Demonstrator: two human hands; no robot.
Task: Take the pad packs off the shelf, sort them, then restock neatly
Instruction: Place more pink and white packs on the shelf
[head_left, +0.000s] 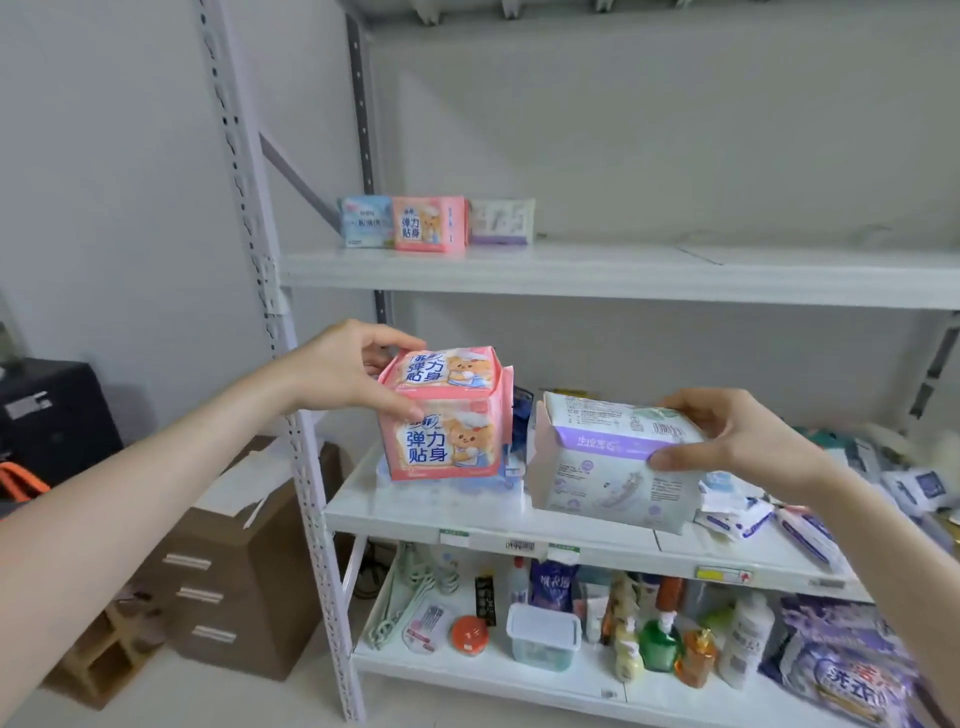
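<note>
My left hand (347, 367) grips a pink pad pack with a bear print (448, 370) by its top left corner; it sits on a second pink pack (441, 441) standing on the middle shelf (467, 522). My right hand (737, 436) holds a white and purple pad pack (613, 457) from its right side, just above the same shelf. On the upper shelf (571, 270), at the back left, three packs stand in a row: a blue one (365, 221), a pink one (430, 223) and a white and purple one (501, 222).
Loose packs and sachets (810, 509) lie piled on the right of the middle shelf. The bottom shelf holds bottles (660, 644), a lidded plastic box (543, 636) and purple bags (847, 670). A brown cardboard box (234, 582) stands on the floor left of the rack's perforated post (291, 415).
</note>
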